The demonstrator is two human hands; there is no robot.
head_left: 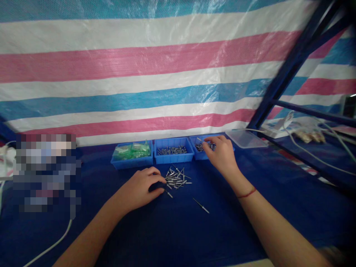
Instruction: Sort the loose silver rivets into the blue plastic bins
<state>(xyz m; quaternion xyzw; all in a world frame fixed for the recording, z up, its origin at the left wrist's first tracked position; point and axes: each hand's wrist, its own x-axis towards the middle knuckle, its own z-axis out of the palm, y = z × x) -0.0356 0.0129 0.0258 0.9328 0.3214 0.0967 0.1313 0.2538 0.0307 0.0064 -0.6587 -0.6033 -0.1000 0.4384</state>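
A loose pile of silver blind rivets (176,178) lies on the dark blue tabletop. My left hand (146,185) is at the pile's left side, thumb and index finger apart, their tips beside the nearest rivets. My right hand (221,152) is over the right blue bin (201,155), which has more rivets in it. Its thumb and fingertips come together in a pinch, and a thin pale end, seemingly a rivet, sticks out from them. One single rivet (201,205) lies apart, in front of the pile.
The middle blue bin (174,158) contains rivets; the left blue bin (132,163) has green plastic packets (135,150). A clear plastic lid (246,138) lies at the back right. White cables (59,241) run at both sides. Behind hangs a striped sheet (139,63), beside a blue metal frame (280,79).
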